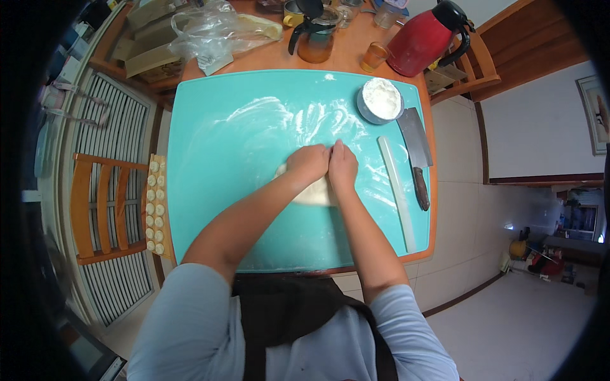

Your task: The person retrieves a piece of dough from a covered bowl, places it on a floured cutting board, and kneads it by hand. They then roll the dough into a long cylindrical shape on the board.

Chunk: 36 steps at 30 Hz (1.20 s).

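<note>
A slab of pale dough (314, 194) lies on a floured turquoise silicone mat (214, 166). On its upper part rest my left hand (309, 163), with fingers curled, and my right hand (343, 164). The two hands touch or nearly touch, and my forearms cover part of the dough. My fingertips are largely hidden, so their grip on the dough is unclear. Right of the hands lie a white rolling pin (397, 193) and a cleaver (417, 152) with a dark handle. A bowl of flour (380, 101) stands near the mat's upper right corner.
Beyond the mat stand a glass teapot (316, 45), a small glass of amber liquid (374, 57) and a red thermos jug (424, 38). A plastic bag (209, 31) lies at the upper left. Small dough pieces sit on a wooden board (164, 214) by the left edge, near a chair (102, 209).
</note>
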Tool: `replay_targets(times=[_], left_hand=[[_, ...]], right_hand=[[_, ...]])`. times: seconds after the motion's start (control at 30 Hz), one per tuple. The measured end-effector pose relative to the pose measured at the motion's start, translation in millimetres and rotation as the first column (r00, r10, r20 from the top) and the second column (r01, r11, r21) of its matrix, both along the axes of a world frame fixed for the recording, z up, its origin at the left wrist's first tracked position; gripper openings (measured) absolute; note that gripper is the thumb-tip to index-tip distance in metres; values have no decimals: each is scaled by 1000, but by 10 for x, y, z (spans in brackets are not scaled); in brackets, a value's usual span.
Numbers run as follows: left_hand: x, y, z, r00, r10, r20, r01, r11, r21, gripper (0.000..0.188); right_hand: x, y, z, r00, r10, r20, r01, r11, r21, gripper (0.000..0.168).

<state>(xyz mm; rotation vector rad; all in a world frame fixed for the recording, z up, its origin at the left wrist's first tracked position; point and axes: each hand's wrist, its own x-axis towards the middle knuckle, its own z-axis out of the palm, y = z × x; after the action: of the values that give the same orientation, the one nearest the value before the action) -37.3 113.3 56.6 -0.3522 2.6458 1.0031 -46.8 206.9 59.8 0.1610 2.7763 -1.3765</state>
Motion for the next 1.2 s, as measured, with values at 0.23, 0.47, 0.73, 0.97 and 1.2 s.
replay_targets(times=[0.23,0.47,0.73,0.97,1.2], left_hand=[[935,-201,-16,862,-221,-457,126,965,-229,20],[451,-285,-325,847,-172,-504,31,961,-275,16],[5,-343,-369,878,-78,-473,-59,962,-267,23],[648,51,105,997,-74,-34,77,994,72,31],[832,166,-282,759,-369,-537,179,910,-373,8]], right_hand=[[857,-23,-78,876,258,-408,-135,942,307,18],[307,-132,-316,906,275,-321,-154,922,355,16],[-168,-325,-314,970,166,-178,-71,892,447,28],[535,30,141,999,36,31,-33,995,-96,31],[812,266,-280,905,181,-386,-122,978,171,18]])
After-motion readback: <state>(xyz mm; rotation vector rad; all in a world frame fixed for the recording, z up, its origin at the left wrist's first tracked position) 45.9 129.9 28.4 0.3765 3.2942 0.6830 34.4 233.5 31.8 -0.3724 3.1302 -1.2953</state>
